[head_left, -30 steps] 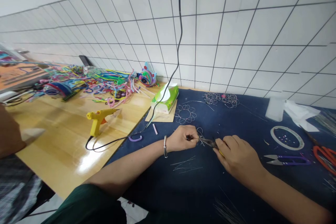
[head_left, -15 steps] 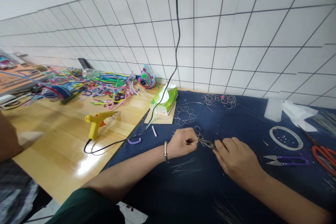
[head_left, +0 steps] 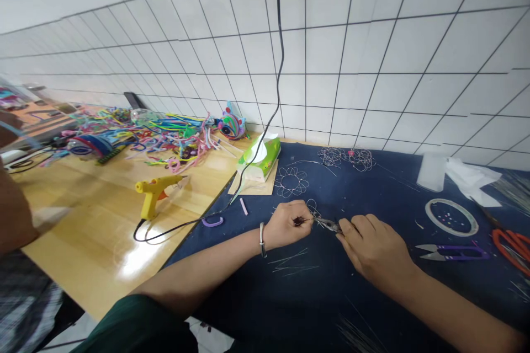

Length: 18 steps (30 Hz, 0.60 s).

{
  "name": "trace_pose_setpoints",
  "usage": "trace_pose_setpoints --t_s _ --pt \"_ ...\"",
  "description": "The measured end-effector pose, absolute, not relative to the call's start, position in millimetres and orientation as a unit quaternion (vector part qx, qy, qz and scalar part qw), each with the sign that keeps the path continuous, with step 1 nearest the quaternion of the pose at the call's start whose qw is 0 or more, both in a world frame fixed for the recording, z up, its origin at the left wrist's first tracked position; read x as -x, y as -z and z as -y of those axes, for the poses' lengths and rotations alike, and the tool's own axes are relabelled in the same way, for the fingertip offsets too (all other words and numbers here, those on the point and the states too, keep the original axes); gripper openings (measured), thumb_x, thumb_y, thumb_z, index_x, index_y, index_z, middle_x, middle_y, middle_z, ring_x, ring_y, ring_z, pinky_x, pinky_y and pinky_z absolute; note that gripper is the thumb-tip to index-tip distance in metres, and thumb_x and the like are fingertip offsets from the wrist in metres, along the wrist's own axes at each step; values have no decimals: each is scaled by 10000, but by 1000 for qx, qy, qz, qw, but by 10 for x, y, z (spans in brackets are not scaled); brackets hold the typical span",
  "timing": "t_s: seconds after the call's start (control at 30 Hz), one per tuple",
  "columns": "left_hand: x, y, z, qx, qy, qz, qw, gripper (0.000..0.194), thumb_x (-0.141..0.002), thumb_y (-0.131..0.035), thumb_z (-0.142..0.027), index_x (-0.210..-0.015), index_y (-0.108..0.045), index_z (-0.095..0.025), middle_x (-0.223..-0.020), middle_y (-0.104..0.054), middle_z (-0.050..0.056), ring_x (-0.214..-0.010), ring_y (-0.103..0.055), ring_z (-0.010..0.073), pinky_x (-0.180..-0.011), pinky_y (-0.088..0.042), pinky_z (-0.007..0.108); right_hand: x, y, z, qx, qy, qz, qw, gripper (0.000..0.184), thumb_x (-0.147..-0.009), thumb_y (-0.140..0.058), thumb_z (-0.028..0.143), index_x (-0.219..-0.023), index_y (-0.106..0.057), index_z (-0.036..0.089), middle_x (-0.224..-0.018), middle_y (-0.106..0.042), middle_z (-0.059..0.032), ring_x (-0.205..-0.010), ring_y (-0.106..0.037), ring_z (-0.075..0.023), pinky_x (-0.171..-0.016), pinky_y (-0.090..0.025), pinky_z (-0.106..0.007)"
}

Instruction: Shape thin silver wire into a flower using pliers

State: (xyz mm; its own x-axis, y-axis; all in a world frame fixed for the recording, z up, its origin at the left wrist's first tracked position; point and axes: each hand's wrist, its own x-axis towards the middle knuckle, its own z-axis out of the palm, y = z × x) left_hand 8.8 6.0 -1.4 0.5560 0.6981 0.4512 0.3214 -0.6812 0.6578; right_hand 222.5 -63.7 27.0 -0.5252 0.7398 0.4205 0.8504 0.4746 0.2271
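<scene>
My left hand (head_left: 289, 224) is closed in a pinch on a piece of thin wire (head_left: 313, 208), whose loops show just beyond the fingers. Wrapped round the handles of a pair of pliers (head_left: 329, 224), my right hand (head_left: 375, 245) holds their jaws at the wire beside my left fingertips. The exact spot where the jaws meet the wire is too small to make out. Behind my left hand lies a flower-shaped wire ring (head_left: 292, 182). Several straight wire pieces (head_left: 293, 262) lie on the dark blue cloth below it.
Purple thread snips (head_left: 451, 252), a white ring with beads (head_left: 428, 215) and orange-handled scissors (head_left: 511, 248) lie at right. A tissue pack (head_left: 265, 160) stands at the back. Left are a yellow glue gun (head_left: 151, 196), its black cord, colourful pipe cleaners (head_left: 178, 135) and another person's arm (head_left: 14, 215).
My hands and the pliers stay almost in place, with only a slight shift of the right hand. At far left, the other person's arm has moved a little further into view.
</scene>
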Motion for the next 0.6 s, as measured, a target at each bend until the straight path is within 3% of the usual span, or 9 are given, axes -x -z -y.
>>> trace_pose_setpoints --t_s 0.6 --pt "-92 26 -80 -841 -383 -305 229 130 -639 -470 -28 -591 -524 -136 -613 -511 -6 -564 -441 70 -536 -346 182 -2271 -334 612 440 243 851 153 202 -836 -488 243 -986 -596 160 -705 -511 -42 -693 -430 -146 -635 -299 -291"
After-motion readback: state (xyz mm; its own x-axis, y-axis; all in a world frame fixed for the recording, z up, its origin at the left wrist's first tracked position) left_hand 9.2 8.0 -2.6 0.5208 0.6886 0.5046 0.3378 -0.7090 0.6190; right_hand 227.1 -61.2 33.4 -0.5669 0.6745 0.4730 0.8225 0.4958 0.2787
